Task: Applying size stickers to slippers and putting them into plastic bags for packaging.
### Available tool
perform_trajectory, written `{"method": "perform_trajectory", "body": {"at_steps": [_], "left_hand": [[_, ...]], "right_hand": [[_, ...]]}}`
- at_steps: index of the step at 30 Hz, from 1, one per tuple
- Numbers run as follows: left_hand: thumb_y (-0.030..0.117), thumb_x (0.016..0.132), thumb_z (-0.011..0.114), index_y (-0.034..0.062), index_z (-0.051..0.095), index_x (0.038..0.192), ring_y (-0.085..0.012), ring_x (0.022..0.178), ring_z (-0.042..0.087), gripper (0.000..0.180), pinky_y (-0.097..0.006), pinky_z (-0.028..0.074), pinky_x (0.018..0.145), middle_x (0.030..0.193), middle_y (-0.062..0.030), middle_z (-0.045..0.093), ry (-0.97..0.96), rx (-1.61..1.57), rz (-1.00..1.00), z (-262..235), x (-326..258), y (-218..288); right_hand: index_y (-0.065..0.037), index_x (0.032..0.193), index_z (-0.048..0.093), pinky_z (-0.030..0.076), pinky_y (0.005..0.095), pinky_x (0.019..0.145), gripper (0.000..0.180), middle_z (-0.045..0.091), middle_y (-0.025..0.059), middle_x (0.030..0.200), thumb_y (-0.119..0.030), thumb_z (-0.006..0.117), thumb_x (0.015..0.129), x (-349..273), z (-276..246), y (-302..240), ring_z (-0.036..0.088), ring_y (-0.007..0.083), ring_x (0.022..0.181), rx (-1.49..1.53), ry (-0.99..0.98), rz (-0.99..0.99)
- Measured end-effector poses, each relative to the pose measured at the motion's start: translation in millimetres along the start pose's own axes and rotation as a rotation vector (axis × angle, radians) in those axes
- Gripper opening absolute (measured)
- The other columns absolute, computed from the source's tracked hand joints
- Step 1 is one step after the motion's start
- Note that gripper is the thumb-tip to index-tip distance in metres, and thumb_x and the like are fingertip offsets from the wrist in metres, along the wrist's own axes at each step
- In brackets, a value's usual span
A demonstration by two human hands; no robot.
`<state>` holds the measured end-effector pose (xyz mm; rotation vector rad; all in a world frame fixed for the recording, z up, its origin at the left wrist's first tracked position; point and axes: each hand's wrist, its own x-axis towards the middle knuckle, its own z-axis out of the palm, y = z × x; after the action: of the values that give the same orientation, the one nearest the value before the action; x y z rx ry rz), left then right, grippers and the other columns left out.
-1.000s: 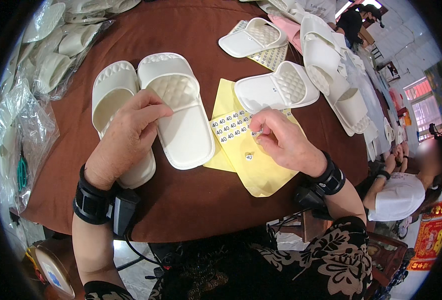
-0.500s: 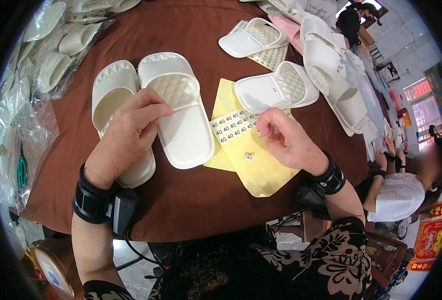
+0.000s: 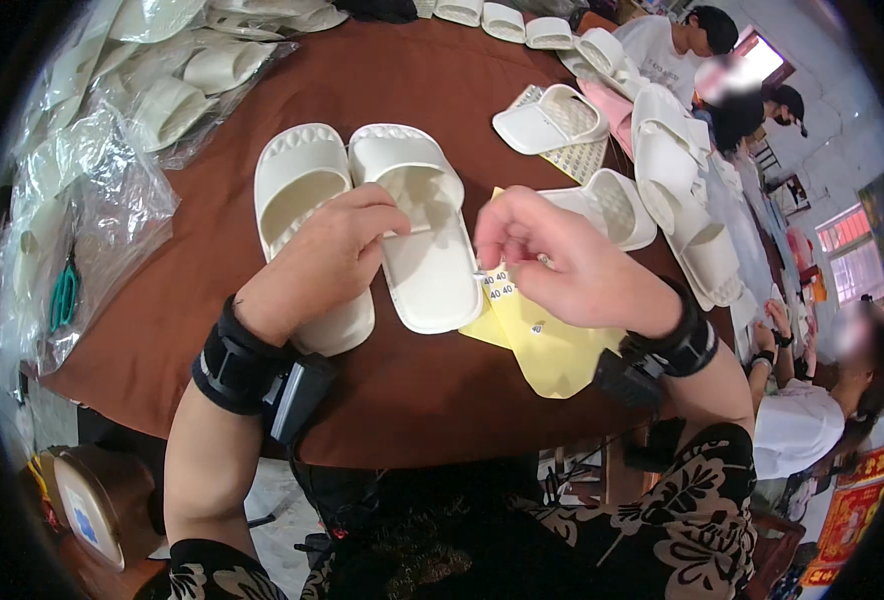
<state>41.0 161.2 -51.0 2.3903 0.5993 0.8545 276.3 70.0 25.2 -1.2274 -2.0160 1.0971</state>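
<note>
Two white slippers lie side by side in front of me, a left one [image 3: 307,185] and a right one [image 3: 432,280]. My left hand [image 3: 327,255] lies across the left slipper, its fingers curled together at the right slipper's strap; what they hold, if anything, is hidden. My right hand [image 3: 557,265] is closed in a pinch beside the right slipper's edge, with a small pale sticker at its fingertips. Beneath this hand, partly covered, is a yellow sticker sheet [image 3: 567,365] with rows of small round printed stickers. Another white slipper [image 3: 617,210] lies just behind it.
Clear-bagged slippers [image 3: 167,110] and green-handled scissors [image 3: 64,295] are at left. Another white slipper [image 3: 552,120] rests on a sticker sheet at the back right. More white slippers [image 3: 707,265] and a pink one [image 3: 612,115] line the right. Other people [image 3: 802,410] sit around the brown-covered table [image 3: 212,350].
My right hand has moved left from over the yellow sheet to the right slipper's edge. My left hand stays over the slippers. The whole view has shifted, so things appear farther right.
</note>
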Motion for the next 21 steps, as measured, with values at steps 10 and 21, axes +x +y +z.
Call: {"method": "perform_trajectory", "body": {"at_steps": [10, 21], "left_hand": [[-0.007, 0.074, 0.052, 0.0008, 0.06, 0.083, -0.0356, 0.081, 0.06, 0.015, -0.042, 0.048, 0.072, 0.088, -0.0137, 0.06, 0.041, -0.026, 0.047, -2, 0, 0], [-0.012, 0.069, 0.054, 0.0057, 0.07, 0.092, -0.0302, 0.091, 0.06, 0.032, -0.038, 0.049, 0.08, 0.096, -0.0105, 0.061, -0.039, -0.045, 0.103, -1, 0, -2]], "right_hand": [[0.001, 0.101, 0.046, 0.049, 0.0356, 0.073, 0.019, 0.059, 0.0134, 0.084, 0.006, 0.044, 0.083, 54, 22, 26, 0.06, 0.0239, 0.079, -0.12, -0.038, 0.033], [0.0, 0.101, 0.047, 0.044, 0.0267, 0.067, 0.025, 0.052, 0.0052, 0.084, 0.01, 0.04, 0.079, 60, 23, 31, 0.05, 0.0095, 0.072, -0.193, -0.011, 0.01]]}}
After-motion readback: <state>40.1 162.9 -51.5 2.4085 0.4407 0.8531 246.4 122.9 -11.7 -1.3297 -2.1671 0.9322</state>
